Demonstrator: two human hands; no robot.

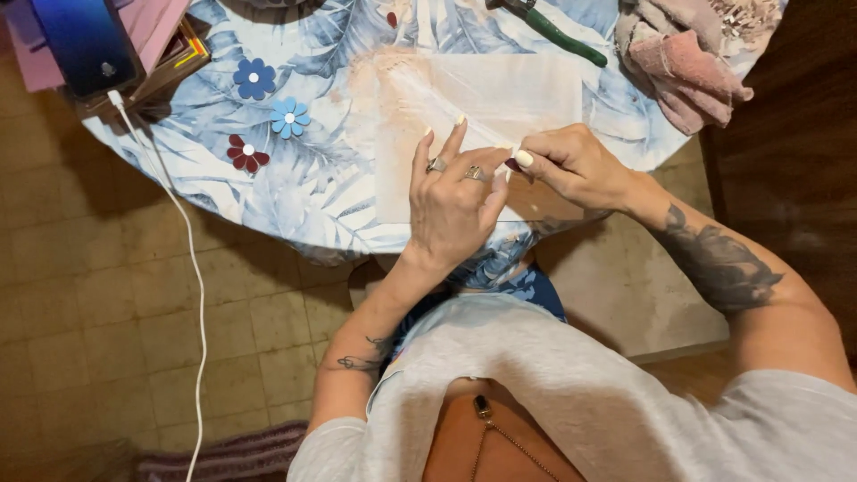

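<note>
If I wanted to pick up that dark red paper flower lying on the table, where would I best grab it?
Probably by a petal edge. The dark red flower lies flat on the leaf-print tablecloth, so nothing stands up to pinch. Its lower side is free, while the light blue flower sits just above it, so come from there.

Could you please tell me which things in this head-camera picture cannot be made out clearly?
- Small dark red piece: pinched between left hand and right hand; fingers cover most of it, shape unclear.
- Green-handled tool: its working end is cut off by the top edge.
- Dark blue glossy box: cut by the top edge.
- Pink crumpled cloth: folds hide anything under it.
</note>
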